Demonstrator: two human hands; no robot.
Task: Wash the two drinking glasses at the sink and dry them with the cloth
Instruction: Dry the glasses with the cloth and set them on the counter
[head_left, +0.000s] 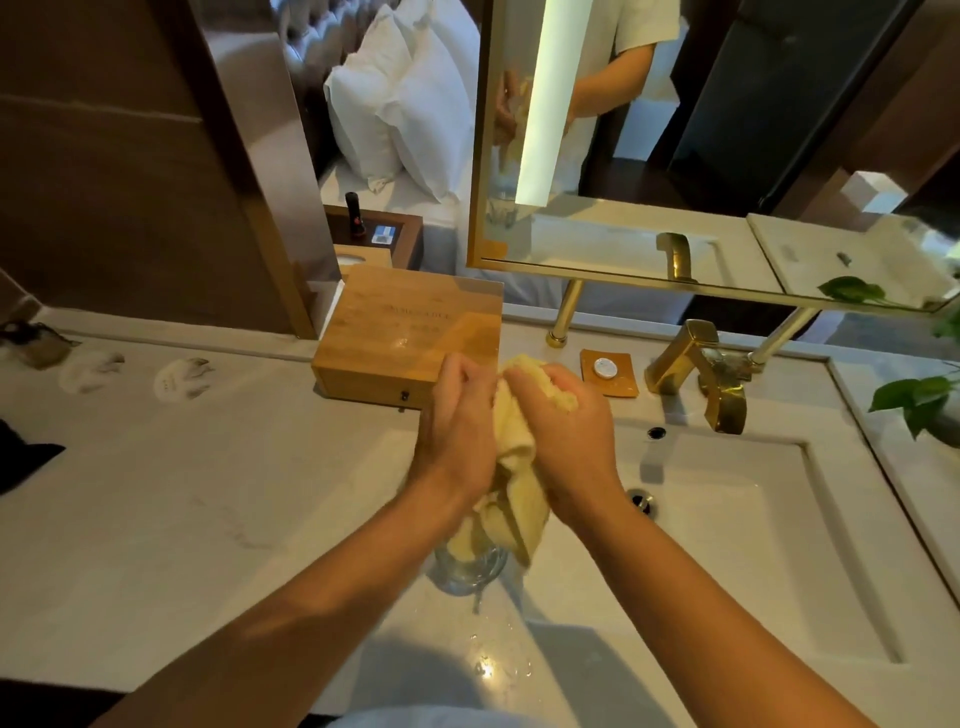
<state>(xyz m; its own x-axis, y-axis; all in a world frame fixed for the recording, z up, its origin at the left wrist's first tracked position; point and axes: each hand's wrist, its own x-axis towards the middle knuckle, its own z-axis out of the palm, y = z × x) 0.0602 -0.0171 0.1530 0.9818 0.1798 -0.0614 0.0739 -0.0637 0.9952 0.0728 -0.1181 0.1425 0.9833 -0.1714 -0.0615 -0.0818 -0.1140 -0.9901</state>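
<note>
Both hands meet above the white counter, just left of the sink basin (753, 545). My left hand (457, 421) and my right hand (563, 431) are closed around a bunched yellow cloth (511, 467), which hangs down between my wrists. Under the cloth's lower end is a clear drinking glass (470, 571), with cloth reaching into or over it. I cannot tell whether this glass stands on the counter or hangs in the cloth. No second glass is plainly in view.
A wooden box (405, 338) lies behind my hands. A gold faucet (701, 379) stands over the basin, with a soap dish (608, 371) beside it and the drain (641, 501) below. Plant leaves (919, 400) reach in at right. Water drops (488, 665) lie on the counter's front edge.
</note>
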